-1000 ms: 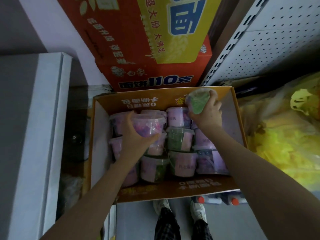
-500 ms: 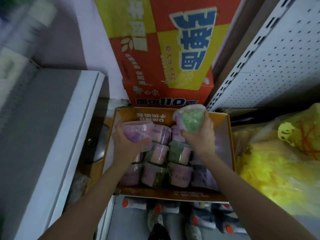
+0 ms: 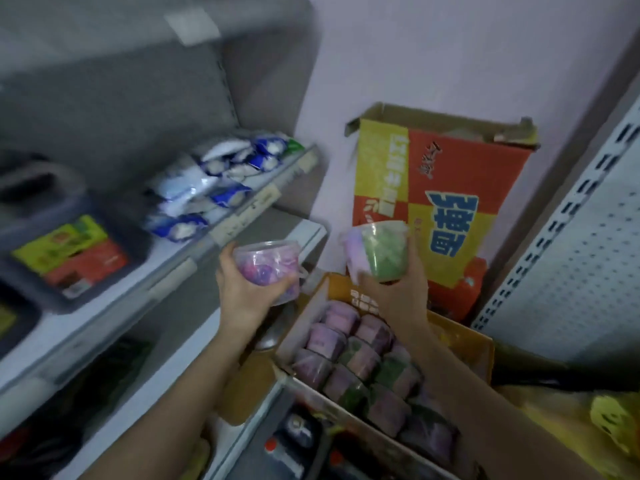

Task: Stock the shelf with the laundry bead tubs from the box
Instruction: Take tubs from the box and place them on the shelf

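My left hand (image 3: 244, 294) grips a clear tub of purple laundry beads (image 3: 268, 268), lifted above the box's left corner. My right hand (image 3: 398, 294) grips a tub of green beads (image 3: 379, 249) from below, held up in front of the red and yellow carton. The open cardboard box (image 3: 460, 336) sits low at centre right, with several purple and green tubs (image 3: 349, 358) packed inside. The grey shelf (image 3: 114, 303) runs along the left, level with my left hand.
The shelf carries blue and white packets (image 3: 214, 188) and dark boxes with red and yellow labels (image 3: 72, 258). A tall red and yellow carton (image 3: 440, 209) leans on the wall behind the box. White pegboard shelving (image 3: 581, 254) stands at right, with a yellow bag (image 3: 613, 424) below it.
Both hands have lifted their tubs up out of the box. The view has swung up and to the left, bringing the shelf with its goods into sight.
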